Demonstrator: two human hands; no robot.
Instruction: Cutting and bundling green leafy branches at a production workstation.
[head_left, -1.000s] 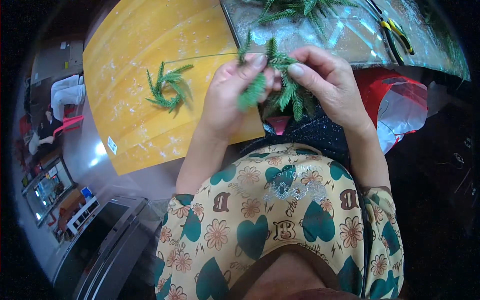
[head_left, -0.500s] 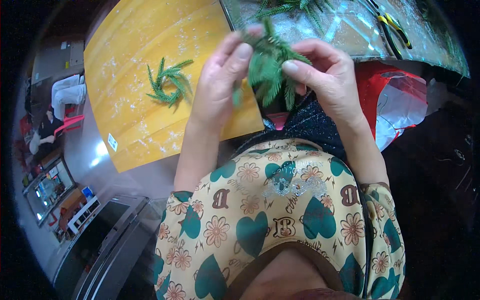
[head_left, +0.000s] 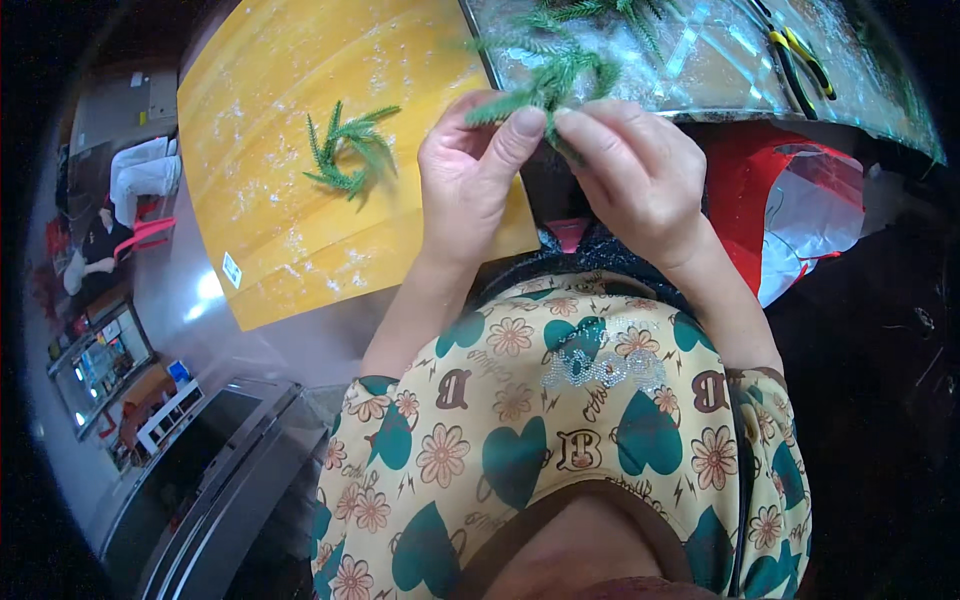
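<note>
Both of my hands meet in front of me at a green artificial pine sprig [head_left: 562, 80]. My left hand [head_left: 470, 175] pinches it between thumb and fingers. Thumb and forefinger of my right hand [head_left: 640, 170] close on the same sprig right beside the left thumb. Its needled tips fan out above the fingers, a little blurred, while its lower part is hidden by them. To the left, a small ring-shaped pine wreath [head_left: 345, 150] lies on the yellow board [head_left: 270, 230], touched by neither hand.
More pine sprigs [head_left: 640, 20] lie on the glass-topped table [head_left: 700, 70] at the far side. Yellow-and-black pliers [head_left: 800, 65] rest toward its right. A red bag [head_left: 735, 190] with a whitish lining stands below the table edge. Behind at left, a person [head_left: 110, 235] sits near a pink chair [head_left: 145, 235].
My hands have come together, and the right fingers now pinch close to the left thumb. The sprig has turned from hanging down to spreading upward. The wreath stays on the board.
</note>
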